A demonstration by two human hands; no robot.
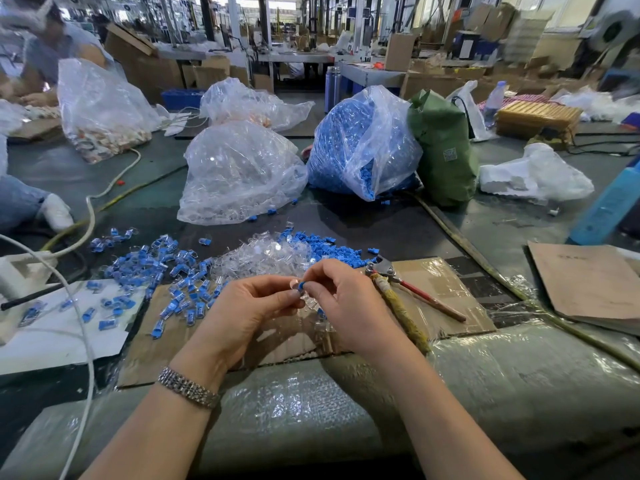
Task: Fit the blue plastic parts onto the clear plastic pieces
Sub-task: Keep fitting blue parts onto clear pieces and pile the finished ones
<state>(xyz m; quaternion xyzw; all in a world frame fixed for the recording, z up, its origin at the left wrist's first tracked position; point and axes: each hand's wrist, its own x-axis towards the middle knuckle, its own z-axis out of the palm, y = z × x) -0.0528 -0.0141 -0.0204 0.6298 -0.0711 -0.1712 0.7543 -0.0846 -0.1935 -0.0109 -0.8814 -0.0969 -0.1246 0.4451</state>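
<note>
Fingers: the right hand [341, 299] pinches a small blue plastic part [301, 285] between thumb and forefinger; the left hand [242, 306] closes thumb and fingertips on a small clear plastic piece [304, 295], held just under the blue one at frame centre.
Contact: blue part and clear piece touch; whether the blue one is fully seated I cannot tell.
Step in hand: by my reading, one pair is being pressed together.
Under the hands: a few more clear pieces lie on the brown cardboard sheet [446, 289] that covers this bit of the dark desk [398, 223].
Done: a spread of finished blue-in-clear assemblies [152, 271] lies left of centre, some spilling onto a white sheet [52, 341] at lower left.
Left, near: a heap of loose clear pieces [263, 254] just above the hands, with a heap of loose blue parts [329, 249] beside it to the right.
Left, far: a large transparent bag of clear pieces [239, 174] at upper centre and a large bag full of blue parts [349, 147] to its right, both well stocked.
Judgement: many are done, but far more stock waits; the task looks early.
Aside: pliers with a wrapped handle and a red handle [398, 282] rest on the cardboard right of the hands, untouched.
</note>
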